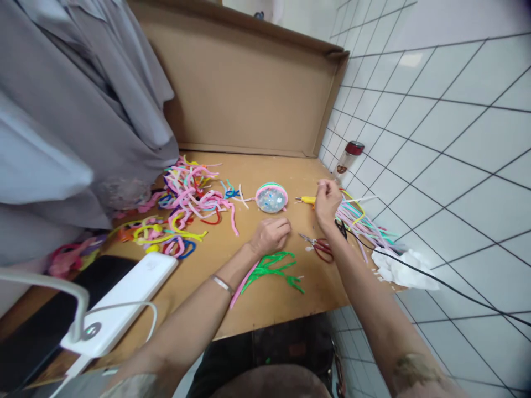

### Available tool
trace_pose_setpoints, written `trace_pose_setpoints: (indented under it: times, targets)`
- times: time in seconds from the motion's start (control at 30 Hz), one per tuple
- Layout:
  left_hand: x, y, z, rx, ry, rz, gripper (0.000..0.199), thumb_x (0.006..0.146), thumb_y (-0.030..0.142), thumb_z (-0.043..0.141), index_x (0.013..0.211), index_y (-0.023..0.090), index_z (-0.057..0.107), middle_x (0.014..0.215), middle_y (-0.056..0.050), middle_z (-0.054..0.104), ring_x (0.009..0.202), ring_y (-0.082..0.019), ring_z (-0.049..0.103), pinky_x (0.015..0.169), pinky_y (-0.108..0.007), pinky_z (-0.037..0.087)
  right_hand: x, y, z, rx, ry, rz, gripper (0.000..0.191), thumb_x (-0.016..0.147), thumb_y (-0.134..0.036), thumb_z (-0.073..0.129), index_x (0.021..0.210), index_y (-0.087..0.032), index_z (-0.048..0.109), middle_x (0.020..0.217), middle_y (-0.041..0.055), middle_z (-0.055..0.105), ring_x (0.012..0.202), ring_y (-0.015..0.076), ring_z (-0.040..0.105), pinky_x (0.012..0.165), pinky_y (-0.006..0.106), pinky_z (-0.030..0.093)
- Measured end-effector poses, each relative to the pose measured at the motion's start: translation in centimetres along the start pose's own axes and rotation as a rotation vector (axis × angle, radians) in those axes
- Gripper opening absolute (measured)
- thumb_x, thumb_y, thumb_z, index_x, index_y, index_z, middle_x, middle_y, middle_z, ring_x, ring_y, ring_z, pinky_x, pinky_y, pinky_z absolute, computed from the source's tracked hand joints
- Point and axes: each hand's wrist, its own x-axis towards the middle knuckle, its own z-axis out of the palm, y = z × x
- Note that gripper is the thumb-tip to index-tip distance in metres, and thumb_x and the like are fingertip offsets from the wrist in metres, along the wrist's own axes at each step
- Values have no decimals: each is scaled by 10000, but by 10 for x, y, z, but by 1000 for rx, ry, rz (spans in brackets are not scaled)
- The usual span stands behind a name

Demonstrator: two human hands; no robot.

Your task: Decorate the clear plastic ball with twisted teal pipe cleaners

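My left hand (271, 235) rests near the table's middle with its fingers curled together; what they hold, if anything, is hidden. Just behind it sits a clear round ball (271, 200) with colored bits inside and a pink and green band around its top. Green fuzzy stems (276, 270) and a pink stem (243, 287) lie in front of that hand. To the right, my right hand (327, 198) is raised, fingers curled, beside a yellow glue gun (307, 200); I cannot make out anything in its fingers. Red-handled scissors (322, 250) lie between my arms.
Tangled colored stems (194, 193) cover the left. A white power bank (124, 304) with a cable lies at front left. On the right are a bundle of stems (365, 221), white tissue (404, 268), a red-capped jar (347, 160) and a black cord. Cardboard (249, 83) stands behind.
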Motion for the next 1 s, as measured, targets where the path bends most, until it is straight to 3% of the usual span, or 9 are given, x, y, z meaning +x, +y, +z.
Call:
trace_pose_setpoints:
  times: [0.13, 0.2, 0.37, 0.47, 0.57, 0.67, 0.87, 1.0]
  targets:
    - [-1, -3, 1, -9, 4, -15, 223, 833, 81, 410, 730, 181, 582, 740, -36, 627, 661, -126, 556, 623, -247, 429, 47, 19, -14, -187, -13, 168, 355, 910, -207, 319, 1022, -120, 644, 1051, 121, 696, 968, 207, 622, 837, 274, 439]
    - [0, -3, 0, -26, 15, -17, 208, 835, 92, 424, 746, 179, 591, 747, -36, 633, 669, -128, 570, 634, -247, 443, 64, 34, -23, -352, -161, 192, 353, 909, -220, 350, 1078, -134, 646, 1094, 129, 697, 1008, 232, 621, 846, 295, 440]
    - [1, -2, -1, -60, 96, -19, 165, 866, 137, 467, 854, 161, 630, 726, -35, 660, 650, -133, 606, 631, -251, 469, 88, 73, -52, -776, -555, 61, 418, 913, -229, 401, 1289, -175, 576, 1328, 142, 602, 1201, 276, 559, 927, 352, 430]
    - [0, -4, 4, -78, 96, -36, 183, 913, 192, 471, 902, 161, 650, 717, -40, 680, 662, -131, 638, 644, -245, 489, 93, 88, -65, -876, -722, 126, 390, 890, -212, 452, 1235, -169, 629, 1277, 135, 643, 1149, 269, 601, 883, 333, 463]
    - [-4, -8, 11, -98, 84, -75, 234, 948, 244, 446, 943, 175, 670, 778, -58, 717, 710, -132, 672, 665, -240, 512, 93, 99, -70, -906, -793, 175, 283, 789, -147, 567, 1019, -143, 733, 1043, 125, 737, 975, 250, 670, 787, 294, 490]
    - [-6, -13, 16, -115, 94, -119, 282, 967, 282, 418, 953, 180, 680, 808, -67, 732, 727, -134, 684, 672, -238, 521, 89, 105, -68, -933, -791, 181, 258, 750, -135, 596, 959, -143, 748, 941, 108, 749, 920, 228, 677, 752, 270, 496]
    - [-9, -17, 17, -131, 108, -165, 303, 974, 302, 409, 908, 164, 670, 715, -55, 705, 658, -128, 657, 651, -229, 498, 79, 104, -64, -954, -633, 154, 356, 835, -168, 504, 1140, -163, 690, 1169, 160, 683, 1072, 265, 645, 834, 319, 496]
    - [-11, -16, 18, -137, 76, -177, 290, 969, 303, 418, 902, 174, 669, 763, -69, 715, 698, -138, 670, 682, -239, 510, 82, 102, -66, -905, -466, 42, 410, 884, -148, 410, 1220, -178, 643, 1271, 162, 620, 1142, 291, 606, 895, 375, 485]
